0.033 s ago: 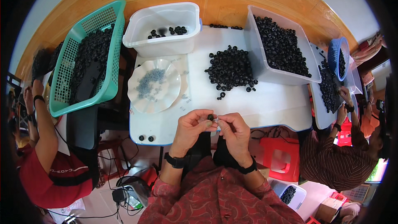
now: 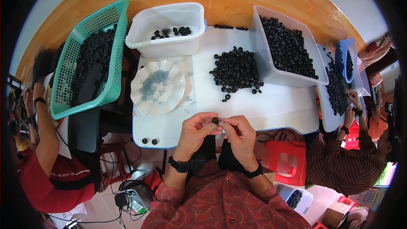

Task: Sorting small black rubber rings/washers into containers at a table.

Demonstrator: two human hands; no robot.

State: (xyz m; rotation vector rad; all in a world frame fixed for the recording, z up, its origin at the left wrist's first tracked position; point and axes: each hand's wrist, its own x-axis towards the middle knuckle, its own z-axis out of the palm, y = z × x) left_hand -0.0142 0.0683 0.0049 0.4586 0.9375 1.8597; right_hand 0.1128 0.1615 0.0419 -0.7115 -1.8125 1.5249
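Close to the table's front edge, my left hand (image 2: 197, 133) pinches a small round black part (image 2: 215, 120) between thumb and fingertips. My right hand (image 2: 240, 136) meets it from the other side, its thumb and finger closed on a tiny clear piece (image 2: 221, 123) that touches or nearly touches the black part. A scalloped white plate (image 2: 137, 97) to the left bears many small clear pieces (image 2: 153, 85). Beyond my hands lies a heap of black parts (image 2: 237, 70). Two more black parts (image 2: 149, 141) sit at the table's near left corner.
A white tub (image 2: 167, 49) with several black parts stands at the back, and a full translucent bin (image 2: 288, 79) at the back right. Left is a green basket (image 2: 113, 89). People (image 2: 55, 174) work on both sides. A red stool (image 2: 287, 163) stands below the table's right.
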